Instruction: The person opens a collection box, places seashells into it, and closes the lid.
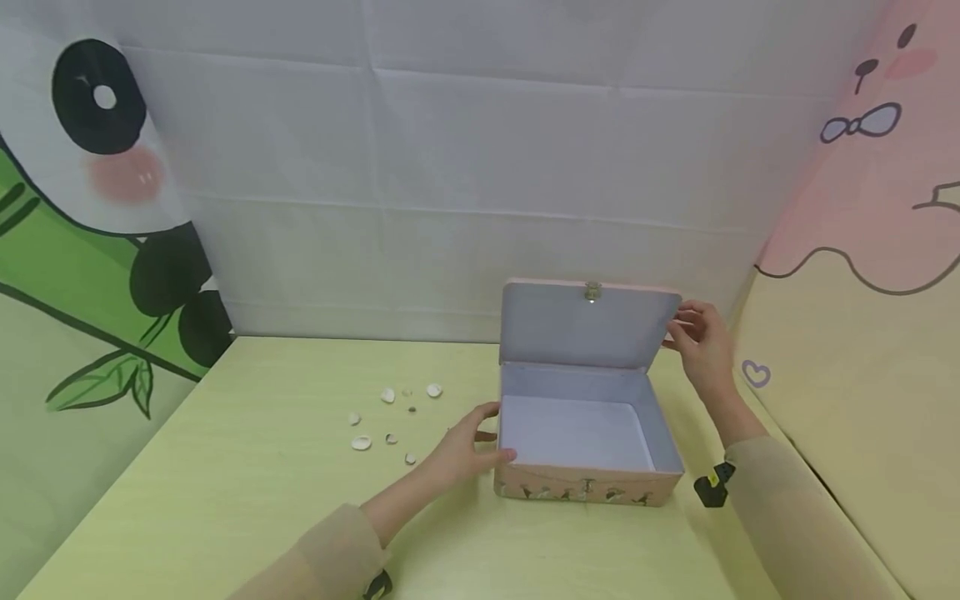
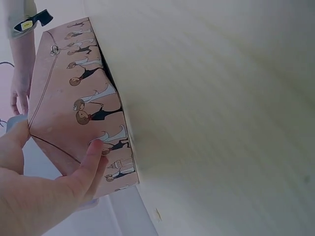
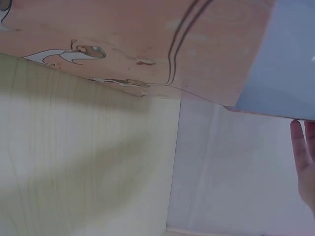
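A pink hinged tin box (image 1: pixel 547 483), printed with small figures in black and white, stands on the table with its lid (image 1: pixel 585 325) raised. Its pale inside holds nothing that I can see. My left hand (image 1: pixel 468 446) grips the box's left side, thumb over the rim and fingers against the outer wall; the left wrist view shows this hand (image 2: pixel 54 187) close up. At the lid's right edge is my right hand (image 1: pixel 701 342), fingers loosely bent. In the right wrist view, the fingertips (image 3: pixel 297 129) meet that edge; the thumb is out of sight there.
Several small shells, one a white shell (image 1: pixel 362 443), lie scattered on the pale yellow table (image 1: pixel 262 467) left of the box. A white cloth wall (image 1: pixel 420 208) rises behind the table. Printed panels stand at the left and right.
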Demonstrator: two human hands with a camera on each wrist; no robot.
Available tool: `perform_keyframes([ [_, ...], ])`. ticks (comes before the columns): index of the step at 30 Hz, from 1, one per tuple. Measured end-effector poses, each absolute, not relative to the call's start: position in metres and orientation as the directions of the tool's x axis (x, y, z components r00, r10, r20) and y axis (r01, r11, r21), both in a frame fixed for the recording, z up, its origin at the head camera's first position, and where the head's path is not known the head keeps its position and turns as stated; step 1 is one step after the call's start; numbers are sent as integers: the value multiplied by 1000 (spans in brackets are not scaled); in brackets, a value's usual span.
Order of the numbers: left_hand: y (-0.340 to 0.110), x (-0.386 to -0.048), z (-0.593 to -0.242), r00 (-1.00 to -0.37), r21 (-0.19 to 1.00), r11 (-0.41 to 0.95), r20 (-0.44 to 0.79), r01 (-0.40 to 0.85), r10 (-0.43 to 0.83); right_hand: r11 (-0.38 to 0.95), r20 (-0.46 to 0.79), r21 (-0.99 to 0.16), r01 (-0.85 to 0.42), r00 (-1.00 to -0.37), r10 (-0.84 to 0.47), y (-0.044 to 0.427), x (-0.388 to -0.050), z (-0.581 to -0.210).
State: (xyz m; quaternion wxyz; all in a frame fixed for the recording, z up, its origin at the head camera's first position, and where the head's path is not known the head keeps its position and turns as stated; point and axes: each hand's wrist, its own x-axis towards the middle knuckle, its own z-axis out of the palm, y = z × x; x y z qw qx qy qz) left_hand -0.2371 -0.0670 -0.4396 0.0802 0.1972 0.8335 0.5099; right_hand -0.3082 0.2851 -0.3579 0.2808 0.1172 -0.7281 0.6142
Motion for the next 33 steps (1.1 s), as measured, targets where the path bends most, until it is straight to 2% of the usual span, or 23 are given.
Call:
perform_keyframes([
  [6, -65, -231, -436, -916, 877, 419, 54, 233, 397, 287, 530, -831, -477, -836, 145, 284, -310, -358],
  [14, -62, -225, -438, -921, 880, 414, 62, 233, 385, 313, 524, -819, -481, -849, 66, 299, -328, -386],
  [21, -61, -220, -438, -920, 878, 416, 64, 236, 386, 361, 470, -828, -430, -882, 26, 303, -327, -398],
  [33, -61, -209, -434, -913, 875, 415, 69, 249, 403, 442, 423, -798, -409, -903, -72, 312, -328, -410],
])
